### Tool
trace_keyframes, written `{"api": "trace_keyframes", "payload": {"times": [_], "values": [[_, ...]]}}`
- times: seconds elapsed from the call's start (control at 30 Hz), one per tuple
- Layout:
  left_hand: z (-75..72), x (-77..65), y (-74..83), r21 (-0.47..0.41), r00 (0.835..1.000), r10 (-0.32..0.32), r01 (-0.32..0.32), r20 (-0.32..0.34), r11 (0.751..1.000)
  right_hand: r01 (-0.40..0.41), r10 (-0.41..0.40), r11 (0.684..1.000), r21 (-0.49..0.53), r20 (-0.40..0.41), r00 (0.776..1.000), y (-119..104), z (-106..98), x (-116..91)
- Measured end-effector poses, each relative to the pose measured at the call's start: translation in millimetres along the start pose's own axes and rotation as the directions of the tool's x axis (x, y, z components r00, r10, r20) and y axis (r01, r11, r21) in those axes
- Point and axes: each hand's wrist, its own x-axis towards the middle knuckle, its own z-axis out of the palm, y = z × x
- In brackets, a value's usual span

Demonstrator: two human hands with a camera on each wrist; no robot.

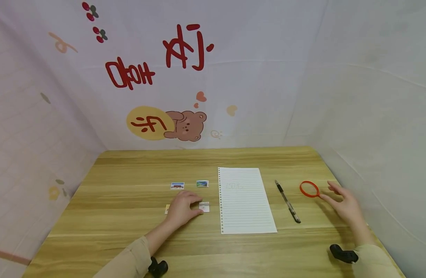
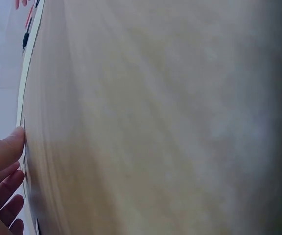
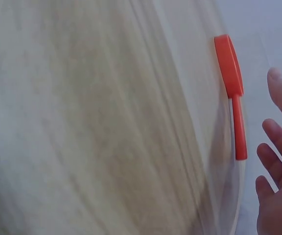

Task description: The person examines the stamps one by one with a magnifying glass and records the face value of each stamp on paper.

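Note:
My left hand point(image 1: 183, 207) is low over the table, thumb and index fingertips at the left end of a small pale stamp-like paper point(image 1: 204, 207). In the left wrist view the thumb and fingers point(image 2: 10, 192) are spread apart at the tabletop. Under the left hand a yellowish stamp point(image 1: 167, 208) is partly hidden. Two picture stamps, one with a red building point(image 1: 177, 185) and one with a green landscape point(image 1: 202, 183), lie beyond it. My right hand point(image 1: 345, 204) is beside the handle of a red magnifying glass point(image 3: 238, 125), fingers loose and apart from it in the right wrist view.
A lined sheet of paper point(image 1: 245, 204) with faint writing lies mid-table. To its right lies a black pen point(image 1: 287, 201). White printed cloth point(image 1: 261, 96) surrounds the back and sides of the wooden table point(image 1: 129, 173).

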Motion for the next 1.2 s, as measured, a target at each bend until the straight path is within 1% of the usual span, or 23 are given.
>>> {"api": "trace_keyframes", "payload": {"times": [0.1,0.27,0.43,0.73,1.0,1.2], "values": [[-0.1,1.3,0.6,0.009,1.0,-0.003,0.003,0.008,1.0,0.017,-0.017,1.0,-0.001,0.02,1.0,8,-1,-2],[-0.4,2.3,2.0,0.037,1.0,0.007,-0.007,0.005,0.999,0.04,-0.039,0.999,-0.024,0.033,0.999,13,-1,-6],[-0.8,2.7,2.4,0.043,1.0,0.0,-0.001,0.019,0.999,0.034,-0.034,0.999,-0.012,0.017,0.999,20,2,-9],[-0.9,2.0,1.9,0.039,0.999,0.003,-0.004,0.038,0.999,0.069,-0.069,0.996,-0.061,-0.005,0.998,28,5,-8],[-1.8,2.4,2.1,0.057,0.999,0.007,-0.01,0.042,0.998,0.022,-0.021,0.999,-0.049,0.016,1.0,25,6,-8],[-2.7,1.4,0.4,0.078,0.999,0.013,-0.017,0.046,0.997,-0.009,0.011,0.997,-0.077,0.017,1.0,25,10,-7]]}}
